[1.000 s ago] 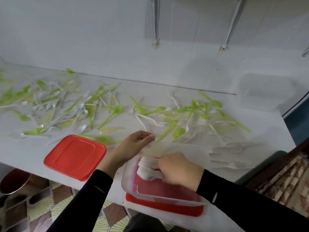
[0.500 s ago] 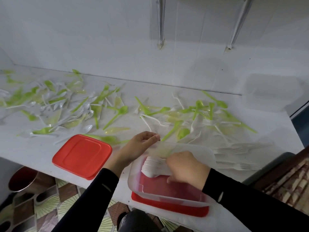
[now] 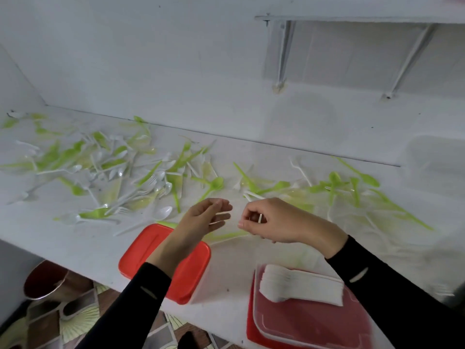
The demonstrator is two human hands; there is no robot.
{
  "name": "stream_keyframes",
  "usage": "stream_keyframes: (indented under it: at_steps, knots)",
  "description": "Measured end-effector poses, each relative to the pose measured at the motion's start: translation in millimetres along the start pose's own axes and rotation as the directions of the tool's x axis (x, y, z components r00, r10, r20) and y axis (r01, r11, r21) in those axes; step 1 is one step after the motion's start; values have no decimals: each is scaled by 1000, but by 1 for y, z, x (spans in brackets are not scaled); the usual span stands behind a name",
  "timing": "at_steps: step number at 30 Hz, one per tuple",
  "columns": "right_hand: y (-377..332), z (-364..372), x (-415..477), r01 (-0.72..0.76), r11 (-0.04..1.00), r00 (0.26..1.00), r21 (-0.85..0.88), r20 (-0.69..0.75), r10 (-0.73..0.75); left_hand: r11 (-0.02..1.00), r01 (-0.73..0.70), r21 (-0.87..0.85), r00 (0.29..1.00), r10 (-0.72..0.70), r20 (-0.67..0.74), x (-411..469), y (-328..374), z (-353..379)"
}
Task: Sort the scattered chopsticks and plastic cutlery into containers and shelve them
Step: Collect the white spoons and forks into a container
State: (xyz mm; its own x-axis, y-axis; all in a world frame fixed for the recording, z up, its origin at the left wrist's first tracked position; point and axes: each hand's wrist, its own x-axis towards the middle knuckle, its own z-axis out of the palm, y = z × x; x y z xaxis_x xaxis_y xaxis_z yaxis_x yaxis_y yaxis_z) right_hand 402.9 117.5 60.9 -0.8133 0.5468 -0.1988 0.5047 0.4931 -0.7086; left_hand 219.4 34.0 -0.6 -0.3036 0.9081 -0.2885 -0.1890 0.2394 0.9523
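The sorting is mid-course, in the gathering step: white pieces are being picked out of the scatter and collected in the clear container (image 3: 314,323), which sits on the tabletop (image 3: 75,245) at 5 o'clock from the hands, near the front edge. A neat stack of white spoons (image 3: 299,285) already lies in its far end, and the rest of its floor is bare.

The right hand (image 3: 276,221) hovers over the middle of the tabletop with its fingers curled, pinching a slim white cutlery piece (image 3: 260,218) between thumb and fingertips. Only a short part of it shows, so I cannot tell whether it is a spoon or a fork. The left hand (image 3: 206,217) is just beside it at 9 o'clock, wide and relaxed, holding nothing, above the far edge of the red lid (image 3: 156,258).

The loose green and white cutlery (image 3: 120,172) spreads from 9 o'clock round through 12 to 3 o'clock, much of it overlapping. No chopsticks are plainly visible. The shelf (image 3: 352,18) is on the wall at 1 o'clock, well above.

The next move probably calls for more white pieces to be drawn from the nearest tangle, with the free left hand helping to separate them from the green ones. They would need to be turned the same way before joining the stack, bowls nested, so the pile stays compact. Most of the scatter is unsorted, so lidding and shelving look far off.
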Motion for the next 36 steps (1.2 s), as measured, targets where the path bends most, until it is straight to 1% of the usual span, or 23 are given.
stream_keyframes:
  at_steps: [3, 5, 7, 9, 11, 13, 15, 18, 22, 23, 24, 26, 27, 28, 29, 30, 31, 32, 33, 35, 36]
  knots:
    - [-15, 19, 36, 9, 1000, 998, -13, 69, -8, 998, -25, -53, 992, 18, -122, 8, 7, -60]
    - [-21, 30, 59, -5, 1000, 995, -9, 103, 6, 999, -36, -33, 982, 30, -187, 11, 12, -93]
    - [-28, 43, 85, -10, 999, 991, -44, 132, 16, 998, -36, 55, 968, 48, -245, 12, 15, -128]
    - [-33, 54, 108, -13, 996, 985, -91, 170, 28, 983, -21, 181, 956, 72, -285, 12, 14, -156]
    - [-38, 67, 131, -34, 982, 978, -186, 195, 71, 950, 1, 312, 950, 96, -297, 14, 9, -180]
    - [-41, 83, 152, -66, 952, 977, -299, 174, 123, 906, 15, 423, 953, 115, -281, 17, 1, -194]
    - [-45, 103, 174, -96, 933, 984, -348, 108, 141, 868, 16, 497, 959, 127, -252, 22, -5, -204]
    - [-50, 130, 201, -139, 921, 987, -363, 20, 156, 857, 16, 515, 957, 136, -257, 35, -8, -217]
    - [-48, 149, 222, -214, 926, 977, -312, -52, 209, 842, -12, 539, 947, 182, -263, 53, -1, -238]
    - [-46, 151, 227, -225, 932, 974, -283, -69, 214, 837, -15, 547, 949, 184, -256, 57, 1, -245]
    - [-42, 151, 229, -235, 948, 972, -216, -71, 225, 832, -16, 555, 952, 182, -246, 60, 3, -250]
    - [-39, 147, 236, -258, 966, 965, 12, -39, 258, 826, -20, 564, 954, 185, -236, 67, 5, -262]
    - [-41, 142, 238, -264, 953, 962, 147, -26, 270, 825, -19, 565, 951, 189, -243, 72, 6, -269]
    - [-44, 136, 240, -255, 920, 961, 299, -24, 274, 825, -16, 564, 946, 195, -259, 76, 7, -276]
    - [-46, 129, 240, -225, 861, 961, 457, -42, 274, 827, -10, 562, 937, 203, -283, 79, 8, -282]
    - [-51, 122, 242, -172, 781, 958, 601, -84, 275, 831, -4, 556, 928, 211, -308, 83, 9, -289]
    - [-55, 115, 244, -107, 706, 949, 700, -141, 283, 835, 0, 550, 919, 216, -329, 86, 11, -296]
    - [-59, 108, 245, -44, 663, 935, 747, -204, 291, 837, 2, 548, 913, 222, -342, 88, 12, -302]
    - [-62, 102, 249, -6, 664, 919, 748, -258, 299, 834, 11, 551, 908, 222, -354, 89, 13, -309]
    - [-66, 96, 258, 0, 724, 902, 690, -313, 298, 825, 34, 563, 899, 221, -378, 88, 14, -324]
    - [-68, 98, 264, -41, 763, 900, 645, -307, 308, 823, 54, 565, 892, 215, -399, 86, 13, -333]
